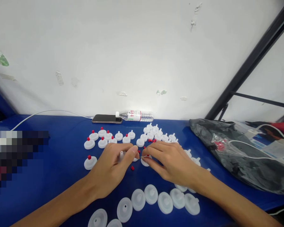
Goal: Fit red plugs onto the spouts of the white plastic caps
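Note:
White round pieces with a nozzle are spread over the blue table. Several at the left, such as one piece (90, 162), wear red caps, while those at the back right have bare nozzles. My left hand (118, 164) is closed at the middle, its thumb and index finger pinched at a small red cap above a white piece; another bare nozzle shows beside its palm. My right hand (170, 160) has its thumb and index finger closed round a white piece with a red cap (146, 161). A loose red cap (132, 168) lies between the hands.
A phone (106, 119) and a plastic bottle (139, 115) lie along the wall. Wider translucent discs (139, 200) are strewn along the front. A dark plastic bag (239, 164) with cables and a small bag of red parts (219, 145) covers the right side.

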The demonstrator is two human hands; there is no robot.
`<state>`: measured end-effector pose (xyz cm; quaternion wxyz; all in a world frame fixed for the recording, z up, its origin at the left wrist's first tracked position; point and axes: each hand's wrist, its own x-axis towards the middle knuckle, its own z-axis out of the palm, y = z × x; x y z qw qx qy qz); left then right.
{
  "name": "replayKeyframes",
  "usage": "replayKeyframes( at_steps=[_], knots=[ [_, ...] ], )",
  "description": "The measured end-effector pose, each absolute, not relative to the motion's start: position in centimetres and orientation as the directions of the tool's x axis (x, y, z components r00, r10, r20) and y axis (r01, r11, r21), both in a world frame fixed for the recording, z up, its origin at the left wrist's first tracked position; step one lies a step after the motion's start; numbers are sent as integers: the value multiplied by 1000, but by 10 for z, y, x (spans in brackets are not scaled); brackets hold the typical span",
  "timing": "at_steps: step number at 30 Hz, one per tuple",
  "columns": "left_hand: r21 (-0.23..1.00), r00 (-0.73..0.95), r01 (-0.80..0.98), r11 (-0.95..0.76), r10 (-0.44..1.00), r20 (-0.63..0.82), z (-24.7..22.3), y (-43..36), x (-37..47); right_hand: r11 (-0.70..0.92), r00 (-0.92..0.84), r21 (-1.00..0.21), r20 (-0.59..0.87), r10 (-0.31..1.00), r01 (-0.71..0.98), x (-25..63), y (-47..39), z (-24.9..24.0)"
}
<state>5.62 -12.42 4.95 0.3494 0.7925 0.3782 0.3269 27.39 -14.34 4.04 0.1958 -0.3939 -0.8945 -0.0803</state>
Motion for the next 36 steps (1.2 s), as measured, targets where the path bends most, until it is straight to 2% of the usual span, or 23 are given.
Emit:
replayKeyframes(
  at_steps=[6, 12, 22, 32, 36],
  knots=[
    [785, 520, 388, -484, 818, 247, 47, -122, 54, 622, -607, 9, 231, 760, 783, 274, -142, 40],
    [744, 542, 410, -528, 797, 267, 46, -122, 54, 697, -652, -86, 286, 702, 712, 268, -143, 39],
    [676, 559, 474, -564, 786, 264, 43, -120, 54, 778, -745, -104, 234, 624, 619, 270, -138, 27],
    [668, 577, 476, -572, 776, 254, 41, -121, 56, 753, -732, -170, 177, 658, 635, 275, -138, 29],
    [700, 578, 451, -554, 778, 244, 41, -122, 55, 765, -742, -151, 189, 644, 626, 275, -139, 30]
  ],
)
